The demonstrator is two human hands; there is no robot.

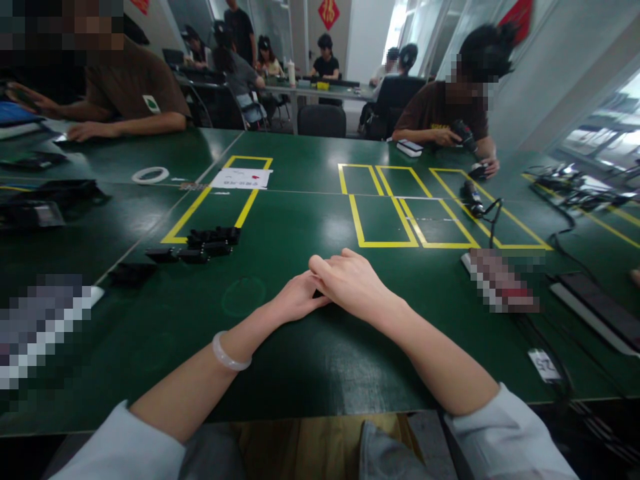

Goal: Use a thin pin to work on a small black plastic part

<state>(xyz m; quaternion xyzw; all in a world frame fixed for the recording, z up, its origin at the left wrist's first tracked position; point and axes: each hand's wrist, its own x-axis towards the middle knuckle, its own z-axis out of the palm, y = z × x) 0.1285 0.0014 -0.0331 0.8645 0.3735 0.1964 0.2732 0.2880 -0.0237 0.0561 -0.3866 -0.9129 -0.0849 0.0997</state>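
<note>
My left hand [296,297] and my right hand [354,288] meet over the green table, in the middle of the view. The right hand lies over the left one's fingers and closes round them. Most of the left fingers are hidden beneath it, and that hand looks closed too. No tool or part shows in either hand. A pale translucent bangle [230,353] circles my left wrist. Several small black parts [213,241] lie on the table to the left, apart from my hands.
Yellow tape rectangles [387,244] mark the green table [310,373]. A white paper [243,179] and a tape roll [150,175] lie at left. Boxes [503,280], a numbered tag [544,365] and black cables are at right. Across the table, one co-worker holds a dark power tool [466,137]; another sits at left.
</note>
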